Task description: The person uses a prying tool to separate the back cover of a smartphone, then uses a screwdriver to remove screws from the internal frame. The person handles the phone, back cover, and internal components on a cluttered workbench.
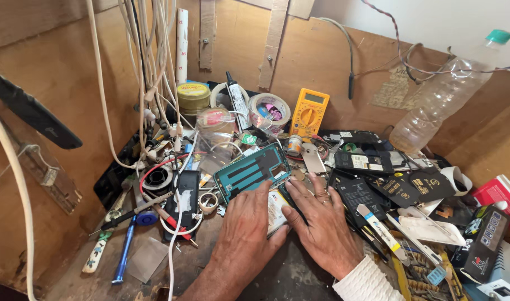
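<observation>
Nearest item: my white knitted cuff (pixel 362 281), right wrist, at the lower edge of view.

Right hand (pixel 322 223): one, flat and palm down, fingers spread, fingertips (pixel 291 187) pressed on the lower right end of the phone frame. No closed grip; nothing was held.

Left hand (pixel 246 228): one, palm down, fingers extended over a white battery (pixel 276 209) that lay between my two hands. Grip open, pressing rather than clasping.

Teal phone frame (pixel 252 171): one, inner side up, on the desk (pixel 154 259) just beyond both sets of fingertips. Its long axis ran from lower left to upper right, tilted away from me. Both hands sat at its near end; the left was slightly closer to its middle.

Outward, left: one black phone (pixel 187 202) lying face down, one blue-handled tool (pixel 124 251), one solder reel (pixel 158 178), a bunch of white cables (pixel 149 83) hanging, count unclear.

Outward, rear: one yellow multimeter (pixel 309 111), two tape rolls (pixel 269 108), one yellow tin (pixel 193 95).

Outward, right: one clear plastic bottle (pixel 441 95) with a green cap, leaning; several black phone backs (pixel 400 187), not countable; one red box (pixel 497 195).
</observation>
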Demonstrator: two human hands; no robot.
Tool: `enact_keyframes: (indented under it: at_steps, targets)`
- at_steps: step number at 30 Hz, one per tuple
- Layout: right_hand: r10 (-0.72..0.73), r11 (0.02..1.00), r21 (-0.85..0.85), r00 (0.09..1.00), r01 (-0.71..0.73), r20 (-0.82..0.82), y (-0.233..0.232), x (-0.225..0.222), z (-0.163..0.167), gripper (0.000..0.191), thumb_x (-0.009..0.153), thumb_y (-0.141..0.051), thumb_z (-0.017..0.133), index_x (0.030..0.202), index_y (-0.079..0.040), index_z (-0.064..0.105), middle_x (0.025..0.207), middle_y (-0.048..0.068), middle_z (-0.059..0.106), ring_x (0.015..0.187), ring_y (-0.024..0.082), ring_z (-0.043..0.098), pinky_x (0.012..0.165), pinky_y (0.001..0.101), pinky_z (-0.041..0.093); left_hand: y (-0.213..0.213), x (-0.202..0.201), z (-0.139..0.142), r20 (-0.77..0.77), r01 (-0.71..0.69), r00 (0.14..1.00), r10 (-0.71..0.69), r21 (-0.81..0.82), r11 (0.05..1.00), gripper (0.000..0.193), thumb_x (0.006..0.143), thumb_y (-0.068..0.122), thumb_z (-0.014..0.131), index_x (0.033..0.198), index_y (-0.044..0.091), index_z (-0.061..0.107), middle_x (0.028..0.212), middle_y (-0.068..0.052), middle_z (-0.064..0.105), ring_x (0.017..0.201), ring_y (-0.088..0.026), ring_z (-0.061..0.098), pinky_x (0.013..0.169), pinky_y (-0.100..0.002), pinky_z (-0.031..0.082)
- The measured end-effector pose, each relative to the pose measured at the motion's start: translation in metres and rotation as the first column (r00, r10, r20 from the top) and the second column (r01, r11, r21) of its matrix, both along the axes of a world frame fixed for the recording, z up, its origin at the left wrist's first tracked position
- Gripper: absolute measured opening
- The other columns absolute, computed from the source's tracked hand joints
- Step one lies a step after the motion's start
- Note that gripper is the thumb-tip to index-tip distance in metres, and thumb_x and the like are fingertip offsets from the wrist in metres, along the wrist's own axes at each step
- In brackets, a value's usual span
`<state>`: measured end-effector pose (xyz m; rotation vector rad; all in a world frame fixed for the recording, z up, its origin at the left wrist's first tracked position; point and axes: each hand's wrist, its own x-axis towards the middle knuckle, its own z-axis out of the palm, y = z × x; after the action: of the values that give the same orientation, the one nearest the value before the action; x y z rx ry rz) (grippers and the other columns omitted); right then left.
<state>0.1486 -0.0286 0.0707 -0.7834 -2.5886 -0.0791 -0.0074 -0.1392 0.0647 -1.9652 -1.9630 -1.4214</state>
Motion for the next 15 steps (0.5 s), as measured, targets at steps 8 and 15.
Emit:
enact_keyframes:
  at_steps: [8,15]
  targets:
    - [-0.028,0.999,0.045,0.999,0.027,0.022,-0.0058,0.0006,-0.0008,0.056,0.103,-0.047,0.042,0.146,-0.012,0.054,0.153,0.006,0.051,0.150,0.034,0.028,0.117,0.0563,0.015,-0.0008,0.0003,-0.0026,0.012,-0.001,1.000,0.001,0.001,1.000,0.087,0.073,0.020,0.084,0.142,-0.006,0.038,0.113,-0.025,0.058,0.109,-0.040,0.055,0.096,-0.049,0.042]
    - [-0.023,0.997,0.076,1.000,0.022,0.009,-0.0057,-0.0025,0.0000,0.055,0.103,-0.046,0.044,0.144,-0.011,0.055,0.151,0.006,0.054,0.149,0.032,0.031,0.118,0.0570,0.014,0.0005,0.0001,-0.0024,0.004,-0.007,1.000,0.007,0.012,1.000,0.085,0.073,0.020,0.084,0.141,-0.005,0.039,0.112,-0.024,0.059,0.108,-0.040,0.055,0.094,-0.048,0.043]
